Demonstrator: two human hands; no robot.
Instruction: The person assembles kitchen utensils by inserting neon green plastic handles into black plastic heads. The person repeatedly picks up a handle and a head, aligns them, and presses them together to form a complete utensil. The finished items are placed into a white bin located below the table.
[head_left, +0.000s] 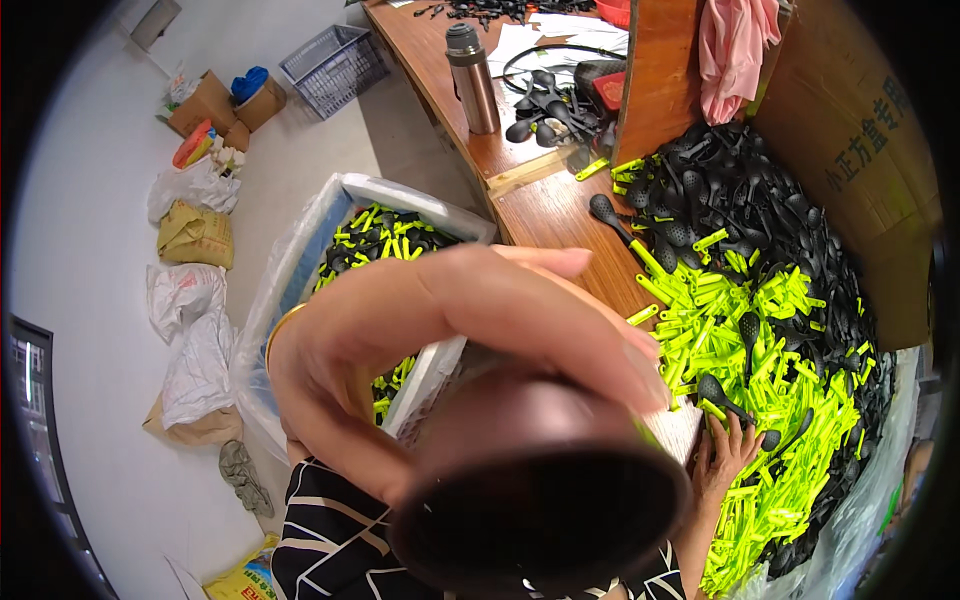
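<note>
Left hand [470, 310] holds a cup [525, 425]; right hand [730, 450] touches a spoon [711, 389].

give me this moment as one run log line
left hand: holding dark cup | right hand: on black and lime-green utensil pile | nearby: metallic flask upright on desk

My left hand [470, 300], close before me, is around a cup [505, 420]. To my right, my right hand [732, 455] touches heaped spoons [710, 388] and handles [790, 480] on the surface [570, 225]. Left stands a filled box [420, 203]; farther ahead, a flask [473, 85].
</note>
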